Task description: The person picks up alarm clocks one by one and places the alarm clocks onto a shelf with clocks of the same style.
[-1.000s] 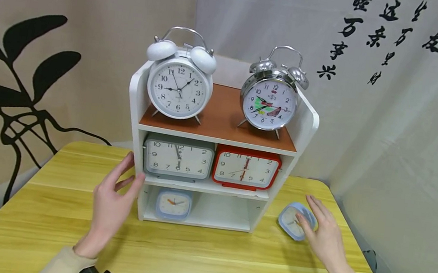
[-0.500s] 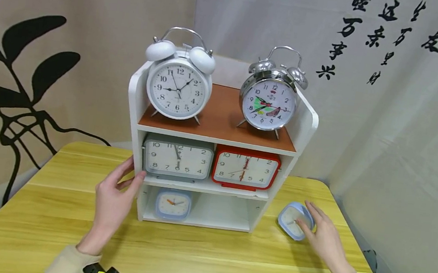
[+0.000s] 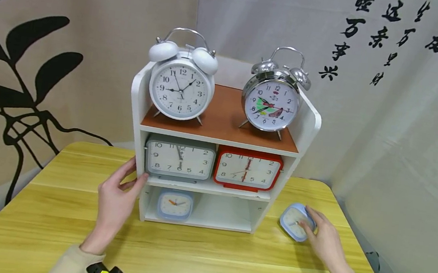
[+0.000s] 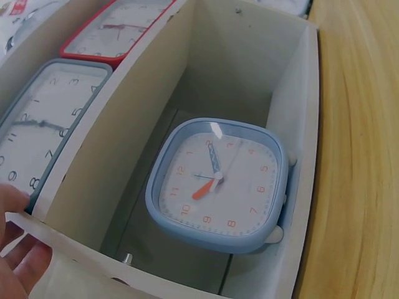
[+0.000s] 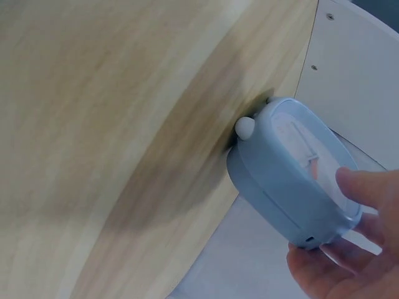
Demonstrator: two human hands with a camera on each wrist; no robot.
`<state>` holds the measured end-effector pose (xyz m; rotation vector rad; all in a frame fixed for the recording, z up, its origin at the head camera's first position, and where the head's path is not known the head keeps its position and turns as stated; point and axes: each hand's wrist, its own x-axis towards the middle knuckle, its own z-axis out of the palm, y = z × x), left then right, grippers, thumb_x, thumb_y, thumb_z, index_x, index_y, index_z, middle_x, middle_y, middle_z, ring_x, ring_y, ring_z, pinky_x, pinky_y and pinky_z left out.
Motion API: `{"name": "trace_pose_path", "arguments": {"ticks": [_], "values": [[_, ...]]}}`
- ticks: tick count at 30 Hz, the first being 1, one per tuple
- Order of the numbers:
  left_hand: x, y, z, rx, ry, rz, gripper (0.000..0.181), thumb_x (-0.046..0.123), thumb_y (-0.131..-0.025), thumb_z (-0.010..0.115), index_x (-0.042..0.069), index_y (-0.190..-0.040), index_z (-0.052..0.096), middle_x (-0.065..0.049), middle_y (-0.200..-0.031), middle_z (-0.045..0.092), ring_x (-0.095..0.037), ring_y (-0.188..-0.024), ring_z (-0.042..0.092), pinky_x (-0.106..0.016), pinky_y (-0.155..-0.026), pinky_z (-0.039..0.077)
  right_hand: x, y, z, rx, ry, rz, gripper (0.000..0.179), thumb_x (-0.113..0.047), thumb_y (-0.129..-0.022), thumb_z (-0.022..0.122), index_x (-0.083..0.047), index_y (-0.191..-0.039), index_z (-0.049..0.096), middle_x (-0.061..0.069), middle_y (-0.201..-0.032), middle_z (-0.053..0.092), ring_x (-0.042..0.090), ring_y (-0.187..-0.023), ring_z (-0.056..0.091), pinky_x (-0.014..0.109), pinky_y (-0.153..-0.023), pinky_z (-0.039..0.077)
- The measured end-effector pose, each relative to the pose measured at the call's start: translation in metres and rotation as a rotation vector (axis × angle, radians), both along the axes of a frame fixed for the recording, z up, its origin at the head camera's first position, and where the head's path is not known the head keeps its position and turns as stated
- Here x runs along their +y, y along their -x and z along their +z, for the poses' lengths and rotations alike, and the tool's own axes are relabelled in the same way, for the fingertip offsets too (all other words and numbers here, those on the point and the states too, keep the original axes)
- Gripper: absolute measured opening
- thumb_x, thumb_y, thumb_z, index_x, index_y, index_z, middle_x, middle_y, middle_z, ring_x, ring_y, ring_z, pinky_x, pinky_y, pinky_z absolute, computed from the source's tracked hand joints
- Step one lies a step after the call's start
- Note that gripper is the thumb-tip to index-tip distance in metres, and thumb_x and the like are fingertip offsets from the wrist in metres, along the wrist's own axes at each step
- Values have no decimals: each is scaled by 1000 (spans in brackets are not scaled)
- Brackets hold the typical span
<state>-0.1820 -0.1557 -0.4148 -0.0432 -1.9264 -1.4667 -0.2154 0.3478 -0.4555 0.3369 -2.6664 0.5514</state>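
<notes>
A white shelf unit point(image 3: 314, 123) stands on the table. My left hand point(image 3: 114, 201) grips its left side panel at middle-shelf height, thumb at the front edge and fingers along the outside. In the left wrist view the thumb point(image 4: 11, 198) lies right by the grey clock's corner. My right hand point(image 3: 327, 241) pinches a light-blue alarm clock point(image 3: 290, 218) to the right of the unit, thumb over the face and fingers behind. The clock is tilted in the right wrist view, its white foot point(image 5: 245, 128) close to the wood. A matching blue alarm clock point(image 4: 218, 187) sits at the left of the bottom compartment.
A white twin-bell clock point(image 3: 181, 88) and a silver twin-bell clock point(image 3: 271, 102) stand on the brown top shelf. Below them, a grey rectangular clock point(image 3: 179, 159) and a red one point(image 3: 247, 169) sit side by side. The yellow wooden table point(image 3: 203, 262) extends in front of the unit.
My left hand has come slightly right, its thumb closing onto the side panel. The fingers of my right hand have drawn in on the blue alarm clock. The clocks stay in place.
</notes>
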Motion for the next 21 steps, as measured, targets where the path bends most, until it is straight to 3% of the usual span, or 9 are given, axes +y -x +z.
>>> {"name": "trace_pose_path", "arguments": {"ticks": [14,21], "values": [[-1,1,-3,10,31,17,49,-6,-94,72,0,-142,63,-25,-137,69,26,-110,57,-2,-82,54,0,0,1,-14,6,-1,50,-10,-94,78,9,-138,62,34,-127,68,54,-113,67,67,-95,56],[-1,1,-4,12,25,14,50,-7,-93,73,-1,-142,63,-26,-137,69,26,-110,57,-2,-82,54,-3,-3,1,20,17,11,48,-10,-90,82,6,-132,68,30,-120,71,47,-101,72,61,-83,60]]}}
